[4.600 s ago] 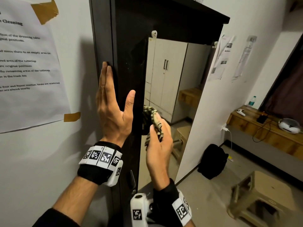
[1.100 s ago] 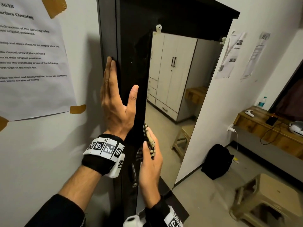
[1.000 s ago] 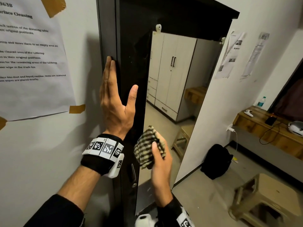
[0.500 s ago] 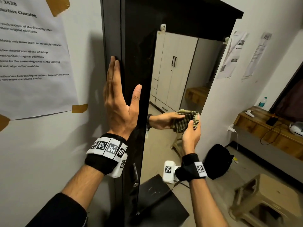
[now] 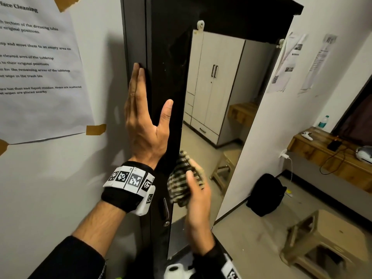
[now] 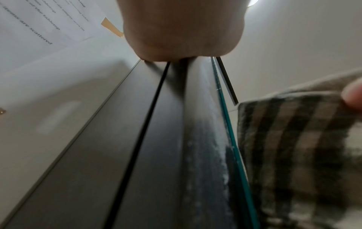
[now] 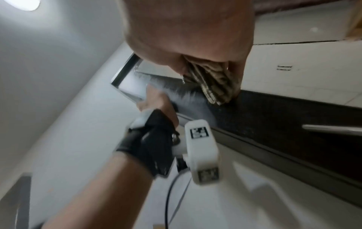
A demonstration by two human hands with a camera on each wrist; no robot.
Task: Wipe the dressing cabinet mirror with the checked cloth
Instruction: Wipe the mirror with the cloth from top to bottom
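Fingers of right hand [image 5: 196, 195] curled round bunched checked cloth [image 5: 182, 179], pressing it on lower left edge of mirror [image 5: 217, 109]. Left hand [image 5: 144, 125] flat, fingers straight, braced on dark cabinet frame [image 5: 138, 37] at cloth's 11 o'clock. Mirror's long axis runs 12 to 6; unwiped glass lies mostly toward 12 and 2 o'clock. Right hand nearer glass, so it likely sweeps next.
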